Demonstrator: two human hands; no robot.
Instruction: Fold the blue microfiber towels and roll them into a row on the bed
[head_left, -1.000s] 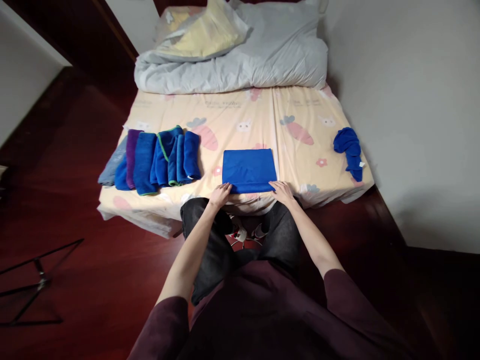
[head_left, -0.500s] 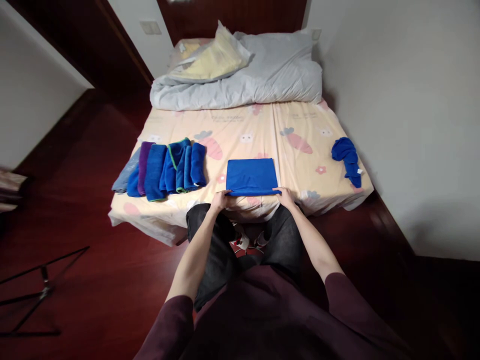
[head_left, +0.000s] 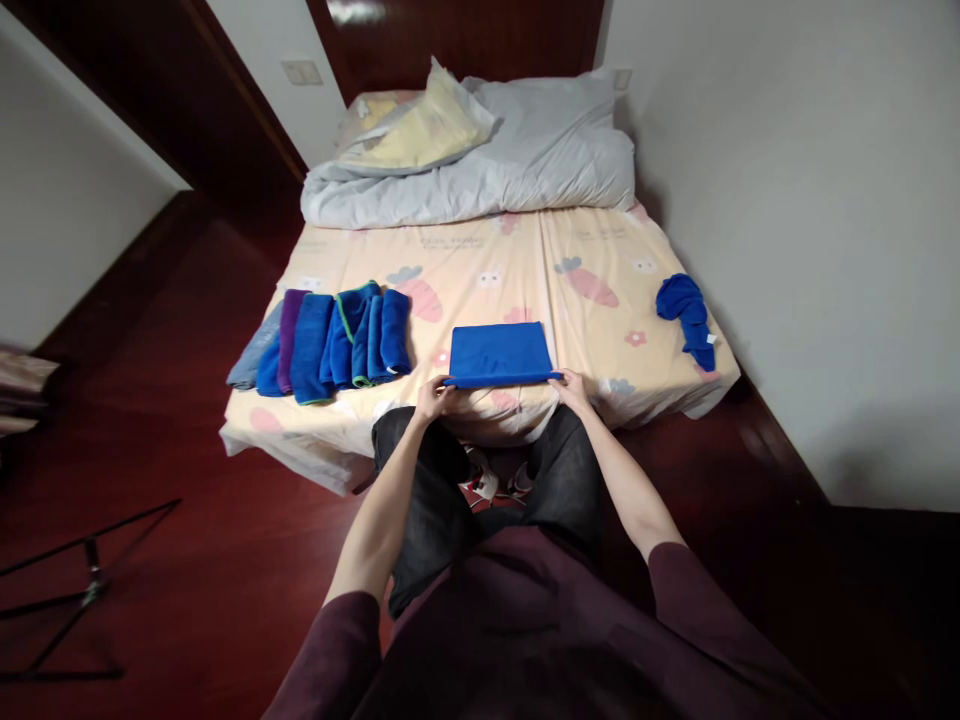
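A blue towel (head_left: 501,350), folded into a flat rectangle, lies on the bed near its front edge. Its near edge is turned over into a narrow band. My left hand (head_left: 433,397) pinches the left end of that band, and my right hand (head_left: 571,388) pinches the right end. To the left is a row of several folded or rolled towels: a blue one (head_left: 395,332), a purple one (head_left: 291,340) and a grey-blue one (head_left: 255,350) among them. A crumpled blue cloth (head_left: 688,318) with a white tag lies at the bed's right side.
The bed (head_left: 480,285) has a carrot-patterned sheet hanging over its front edge. A grey quilt (head_left: 547,150) and a yellow pillow (head_left: 431,125) lie at its head. A black tripod leg frame (head_left: 90,590) stands on the red floor at left. A wall (head_left: 795,250) rises at right.
The near edge of the blue towel has been turned up a little into a thicker band, with both hands still gripping its ends. The camera view has shifted slightly.
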